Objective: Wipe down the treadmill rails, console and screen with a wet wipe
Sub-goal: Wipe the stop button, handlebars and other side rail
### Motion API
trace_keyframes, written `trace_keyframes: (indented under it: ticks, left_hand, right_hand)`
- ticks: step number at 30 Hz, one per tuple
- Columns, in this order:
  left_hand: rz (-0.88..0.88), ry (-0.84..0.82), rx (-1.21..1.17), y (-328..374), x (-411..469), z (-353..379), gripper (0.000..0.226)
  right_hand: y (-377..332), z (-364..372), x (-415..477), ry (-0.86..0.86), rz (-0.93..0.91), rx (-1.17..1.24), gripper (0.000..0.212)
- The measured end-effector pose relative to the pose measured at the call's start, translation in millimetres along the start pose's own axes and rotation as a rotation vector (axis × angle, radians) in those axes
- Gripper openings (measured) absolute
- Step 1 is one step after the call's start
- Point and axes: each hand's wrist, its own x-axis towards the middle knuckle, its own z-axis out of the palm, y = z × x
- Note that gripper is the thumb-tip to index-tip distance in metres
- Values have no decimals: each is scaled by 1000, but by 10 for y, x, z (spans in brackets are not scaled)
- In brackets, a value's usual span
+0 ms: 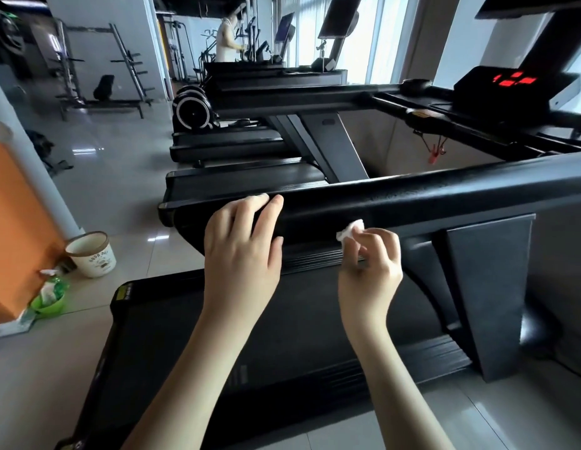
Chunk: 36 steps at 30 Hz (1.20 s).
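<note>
Wiping the near rail (445, 196) is the step in hand, so I'd call this early in the job. The right hand (370, 264) pinches a small balled-up white wipe (349, 230) between thumb and fingertips. The wipe touches the lower near edge of that rail, not far from its free end. The left hand (242, 245) holds nothing. It rests on the rail just beside the wipe, fingers laid loosely over the top and thumb against the near face, like it's steadying things.

Honestly can't tell how much of this rail is already clean. It's glossy black all along and I don't see a wet streak or a dusty patch to go by. The wipe sits near the end, with a long stretch running off toward the console (497, 89), so my guess is most of the rail is left.

Nothing in view says the rest has been touched:
- far rail (298, 95), well apart from both hands
- console with its red lit digits
- the screen, which I think is the dark panel at top right, though it's cut off by the frame

That wipe is tiny for all this, so it may need unfolding or swapping. There's a bucket (92, 253) and a green bowl (50, 300) on the floor to the left.
</note>
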Motion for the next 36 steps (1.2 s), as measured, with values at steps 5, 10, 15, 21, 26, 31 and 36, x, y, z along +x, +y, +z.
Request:
trace_keyframes:
  ticks: [5, 10, 15, 21, 26, 31, 36]
  left_hand:
    - [13, -16, 9, -15, -7, 5, 48]
    - [71, -32, -17, -94, -22, -19, 52]
    - [92, -39, -49, -114, -20, -25, 52]
    - [125, -97, -95, -187, 13, -95, 56]
    - [56, -32, 11, -243, -18, -158, 40]
    - [97, -27, 38, -331, 7, -156, 38]
    - [94, -13, 17, -343, 1, -139, 40]
  right_hand:
    - [-141, 60, -129, -41, 24, 17, 8]
    - [-288, 116, 73, 80, -2, 30, 8]
    - [-404, 187, 71, -4, -142, -30, 14]
    - [-553, 226, 558, -97, -167, -249, 14]
    - [-731, 317, 699, -417, -185, -334, 22]
    - [-837, 403, 928, -579, -72, -553, 23]
    - [-924, 361, 839, -666, -129, -441, 20]
